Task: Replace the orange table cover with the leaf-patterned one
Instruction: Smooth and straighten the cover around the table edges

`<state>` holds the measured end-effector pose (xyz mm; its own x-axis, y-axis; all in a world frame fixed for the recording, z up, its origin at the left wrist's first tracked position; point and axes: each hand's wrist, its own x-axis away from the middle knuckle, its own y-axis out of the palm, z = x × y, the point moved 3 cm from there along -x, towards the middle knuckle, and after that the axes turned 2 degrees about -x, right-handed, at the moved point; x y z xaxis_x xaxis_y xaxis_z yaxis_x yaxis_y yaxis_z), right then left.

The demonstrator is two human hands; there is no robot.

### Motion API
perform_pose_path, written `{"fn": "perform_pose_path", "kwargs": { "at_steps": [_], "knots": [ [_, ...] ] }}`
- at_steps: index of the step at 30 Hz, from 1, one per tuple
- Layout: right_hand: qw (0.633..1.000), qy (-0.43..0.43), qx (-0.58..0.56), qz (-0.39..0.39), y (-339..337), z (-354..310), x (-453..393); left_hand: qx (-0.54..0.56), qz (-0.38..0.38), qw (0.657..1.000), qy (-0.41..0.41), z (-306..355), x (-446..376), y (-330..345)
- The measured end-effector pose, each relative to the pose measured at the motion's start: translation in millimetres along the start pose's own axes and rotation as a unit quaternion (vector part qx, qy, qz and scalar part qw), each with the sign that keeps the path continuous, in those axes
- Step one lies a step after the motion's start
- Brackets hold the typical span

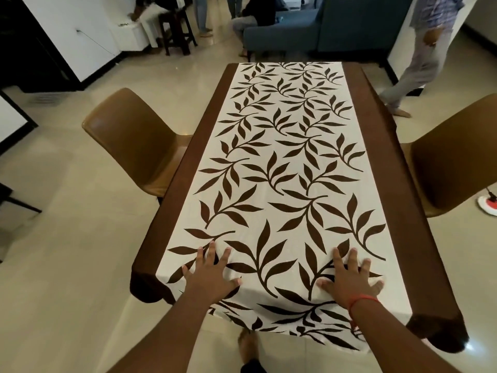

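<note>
Head view: leaf-patterned cover (282, 168) lies flat along the tabletop, white centre strip with dark leaf print, plain brown bands down both long sides, draped over the near edge and both near corners. No orange cover visible anywhere in frame.

Left hand (211, 275) flat on the cloth near the near-left part of the tabletop, fingers spread and straight, pressing down, gripping nothing. Right hand (351, 277) same pose near the near-right part, fingers splayed, palm down, also gripping nothing. Hands well apart, both just inside the near edge. Red band (361, 301) on the right wrist.

Surroundings:
- tan chair (134, 141) tucked against the left long edge, touching or nearly touching the hanging cloth
- second tan chair (454, 157) at the right long edge
- blue sofa (322, 28) beyond the far edge, seated person beside it partly hidden
- dark wooden stool (176, 30) far left
- standing person (422, 63) past the far-right corner
- red-and-white object (488, 205) on the floor at right, cut off by frame
- wearer's bare foot (248, 345) under the near edge

Nothing sits on the cover besides the hands.
</note>
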<state>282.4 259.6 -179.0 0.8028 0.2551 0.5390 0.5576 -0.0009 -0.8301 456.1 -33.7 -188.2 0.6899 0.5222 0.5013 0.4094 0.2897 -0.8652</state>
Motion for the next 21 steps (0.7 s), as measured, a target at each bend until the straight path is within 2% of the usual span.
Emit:
{"fn": "perform_pose_path", "kwargs": {
  "at_steps": [21],
  "knots": [
    [1.000, 0.007, -0.010, 0.003, 13.8, -3.3, 11.5, 0.004, 0.001, 1.000, 0.003, -13.4, 12.1, 11.2]
  ]
}}
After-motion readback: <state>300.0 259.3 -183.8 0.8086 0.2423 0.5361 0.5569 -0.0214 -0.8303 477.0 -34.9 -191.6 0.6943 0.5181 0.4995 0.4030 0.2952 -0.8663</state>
